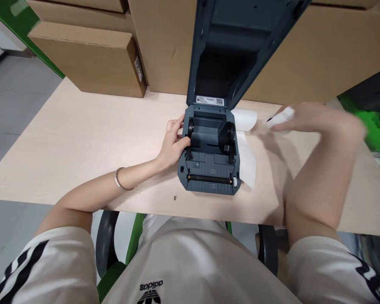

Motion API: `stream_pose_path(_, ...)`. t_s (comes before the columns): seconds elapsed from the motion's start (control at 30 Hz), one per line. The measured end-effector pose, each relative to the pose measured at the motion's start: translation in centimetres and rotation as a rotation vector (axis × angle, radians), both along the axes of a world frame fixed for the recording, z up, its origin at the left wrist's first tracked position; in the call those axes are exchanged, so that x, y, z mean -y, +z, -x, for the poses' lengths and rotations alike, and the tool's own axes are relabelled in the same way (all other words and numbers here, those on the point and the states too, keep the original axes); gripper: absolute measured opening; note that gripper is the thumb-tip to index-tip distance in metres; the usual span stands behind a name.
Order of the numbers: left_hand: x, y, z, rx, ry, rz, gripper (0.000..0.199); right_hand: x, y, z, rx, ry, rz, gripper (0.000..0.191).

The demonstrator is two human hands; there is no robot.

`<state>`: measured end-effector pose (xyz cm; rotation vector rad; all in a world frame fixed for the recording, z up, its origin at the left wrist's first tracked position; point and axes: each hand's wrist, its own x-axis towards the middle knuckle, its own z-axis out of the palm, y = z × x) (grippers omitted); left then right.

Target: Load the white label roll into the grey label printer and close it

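Note:
A dark blue-grey label printer (213, 143) sits on the table with its lid (234, 46) raised toward the boxes. Its roll bay is empty between two black holders, and a black platen roller (210, 179) runs across the front. My left hand (174, 143) grips the printer's left edge, thumb over the rim. To the right, my right hand (316, 120) is smeared by motion and pinches a small white paper-like piece (281, 118). Between that hand and the printer lies a white paper roll (245, 120), with a loose paper strip (246, 162) along the printer's right side.
Cardboard boxes (91, 59) stand along the back of the pale wooden table (50, 147), one large box (304, 55) directly behind the printer. A small dark mark (175, 197) shows near the front edge. Black chair armrests (107, 240) flank my body.

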<state>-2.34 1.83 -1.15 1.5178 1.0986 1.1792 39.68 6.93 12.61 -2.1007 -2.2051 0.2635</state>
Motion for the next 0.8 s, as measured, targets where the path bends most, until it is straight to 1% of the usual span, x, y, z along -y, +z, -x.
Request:
stream_pose_path(0.03, 0.0, -0.1, 0.0, 0.006, -0.003, -0.004, 0.092, 1.3, 1.7, 0.3, 0.010, -0.022, 0.028, 0.045)
stream_pose_path(0.07, 0.0, -0.2, 0.0, 0.010, -0.009, -0.007, 0.092, 2.8, 3.1, 1.0, 0.010, -0.040, 0.004, 0.050)
stream_pose_path(0.1, -0.1, -0.3, 0.0, 0.012, -0.014, -0.009, 0.092, 4.2, 4.3, 2.1, -0.037, -0.057, -0.131, 0.059)
stream_pose_path(0.13, -0.1, -0.3, 0.1, 0.012, -0.019, -0.010, 0.093, 5.6, 5.1, 3.5, -0.110, -0.037, -0.216, 0.066)
stream_pose_path(0.17, -0.2, -0.4, 0.1, 0.013, -0.020, -0.010, 0.094, 6.8, 5.4, 5.3, -0.181, 0.040, -0.259, 0.069)
stream_pose_path(0.2, -0.2, -0.4, 0.1, 0.011, -0.020, -0.009, 0.095, 7.7, 5.4, 7.3, -0.226, 0.136, -0.278, 0.069)
stream_pose_path(0.23, -0.3, -0.4, 0.1, 0.007, -0.017, -0.007, 0.095, 8.2, 5.0, 9.4, -0.277, 0.232, -0.319, 0.063)
stream_pose_path(0.3, -0.3, -0.3, 0.1, -0.005, -0.009, -0.009, 0.095, 8.3, 3.4, 13.2, -0.308, 0.431, -0.273, 0.044)
stream_pose_path(0.37, -0.2, -0.2, 0.0, -0.019, -0.005, -0.014, 0.095, 7.4, 1.4, 15.8, -0.263, 0.534, -0.188, 0.032)
stream_pose_path(0.4, -0.2, -0.2, 0.0, -0.024, -0.005, -0.017, 0.095, 6.8, 0.4, 16.5, -0.222, 0.573, -0.154, 0.029)
stream_pose_path(0.47, -0.1, -0.2, 0.0, -0.030, -0.010, -0.019, 0.096, 5.6, -1.3, 17.0, -0.132, 0.643, -0.105, 0.025)
stream_pose_path(0.5, -0.1, -0.3, 0.0, -0.031, -0.014, -0.021, 0.096, 5.1, -1.9, 16.8, -0.093, 0.678, -0.090, 0.026)
stream_pose_path(0.57, -0.1, -0.3, -0.1, -0.026, -0.016, -0.026, 0.096, 4.5, -2.6, 16.3, -0.046, 0.740, -0.059, 0.032)
stream_pose_path(0.7, 0.0, -0.2, -0.1, -0.009, -0.004, -0.023, 0.097, 4.6, -2.9, 15.8, 0.021, 0.803, -0.014, 0.039)
stream_pose_path(0.8, 0.0, -0.1, -0.1, -0.025, -0.004, -0.016, 0.097, 5.8, -2.6, 16.4, 0.090, 0.780, 0.003, 0.050)
